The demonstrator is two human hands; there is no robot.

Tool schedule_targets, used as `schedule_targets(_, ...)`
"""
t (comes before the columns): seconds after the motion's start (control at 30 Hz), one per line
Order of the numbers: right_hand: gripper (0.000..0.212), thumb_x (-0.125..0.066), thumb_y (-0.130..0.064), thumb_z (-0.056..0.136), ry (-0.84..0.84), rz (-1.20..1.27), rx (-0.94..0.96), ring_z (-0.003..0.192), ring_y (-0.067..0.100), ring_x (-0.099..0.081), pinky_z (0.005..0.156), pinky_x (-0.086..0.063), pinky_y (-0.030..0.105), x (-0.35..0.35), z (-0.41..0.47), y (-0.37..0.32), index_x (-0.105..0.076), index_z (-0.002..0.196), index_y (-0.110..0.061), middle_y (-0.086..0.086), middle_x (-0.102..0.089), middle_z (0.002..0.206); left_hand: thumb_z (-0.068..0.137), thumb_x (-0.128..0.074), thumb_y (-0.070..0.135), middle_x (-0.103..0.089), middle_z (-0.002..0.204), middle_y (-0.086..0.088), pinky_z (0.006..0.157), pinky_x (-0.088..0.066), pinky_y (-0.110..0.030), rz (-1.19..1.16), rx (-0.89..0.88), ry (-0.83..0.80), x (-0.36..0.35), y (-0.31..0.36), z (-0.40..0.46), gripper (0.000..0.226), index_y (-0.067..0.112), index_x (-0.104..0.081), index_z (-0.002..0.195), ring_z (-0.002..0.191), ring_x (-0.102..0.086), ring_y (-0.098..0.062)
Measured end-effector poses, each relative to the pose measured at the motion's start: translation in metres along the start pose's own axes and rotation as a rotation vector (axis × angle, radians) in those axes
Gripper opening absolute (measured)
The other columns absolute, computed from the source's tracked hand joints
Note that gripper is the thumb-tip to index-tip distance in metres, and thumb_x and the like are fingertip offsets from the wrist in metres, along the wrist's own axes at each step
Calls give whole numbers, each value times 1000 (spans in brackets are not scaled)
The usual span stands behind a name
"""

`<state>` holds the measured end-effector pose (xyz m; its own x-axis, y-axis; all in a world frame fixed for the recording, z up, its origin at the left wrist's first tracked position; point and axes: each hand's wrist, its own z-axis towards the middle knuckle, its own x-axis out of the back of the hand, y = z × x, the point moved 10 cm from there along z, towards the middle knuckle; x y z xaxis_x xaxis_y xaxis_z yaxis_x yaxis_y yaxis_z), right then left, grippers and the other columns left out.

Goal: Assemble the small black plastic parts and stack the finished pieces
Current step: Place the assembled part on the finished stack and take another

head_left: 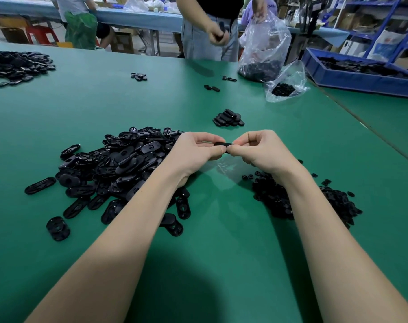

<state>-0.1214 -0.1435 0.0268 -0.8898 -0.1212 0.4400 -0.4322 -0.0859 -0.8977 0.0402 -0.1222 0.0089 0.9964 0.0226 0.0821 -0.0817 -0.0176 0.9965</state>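
Head view: left hand (196, 150) and right hand (260, 149) fingers pinch one black part (222, 144) between them, likely pressing pieces together; finished stack (228, 117) waits at twelve o'clock.

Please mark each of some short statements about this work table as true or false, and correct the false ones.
1. Both hands hold one black part between them. True: the left hand and right hand pinch its ends.
2. The big pile of oval parts lies under the right arm. False: it lies by the left arm.
3. A small stack of pieces lies beyond the hands. True.
4. The table is red. False: it is green.
5. The blue tray holds white parts. False: black parts.
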Motion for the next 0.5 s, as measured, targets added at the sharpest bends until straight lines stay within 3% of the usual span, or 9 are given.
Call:
schedule_targets(0.23,12,-81,-17,84,13,-8,33,46,3,-40,47,-33,13,1,1,-5,-70,79,-14,-5,-55,61,85,-77,6,-75,73,2,62,-48,-11,18,-25,29,3,5,-1,13,17,-74,90,64,-68,-3)
schedule_targets(0.5,18,-81,-23,77,111,-107,92,45,1,-44,47,-35,11,5,4,-11,-66,69,-21,-11,-58,56,85,-78,18,-75,79,5,67,-46,-17,124,-61,143,6,8,-1,11,28,-73,88,67,-66,-4)
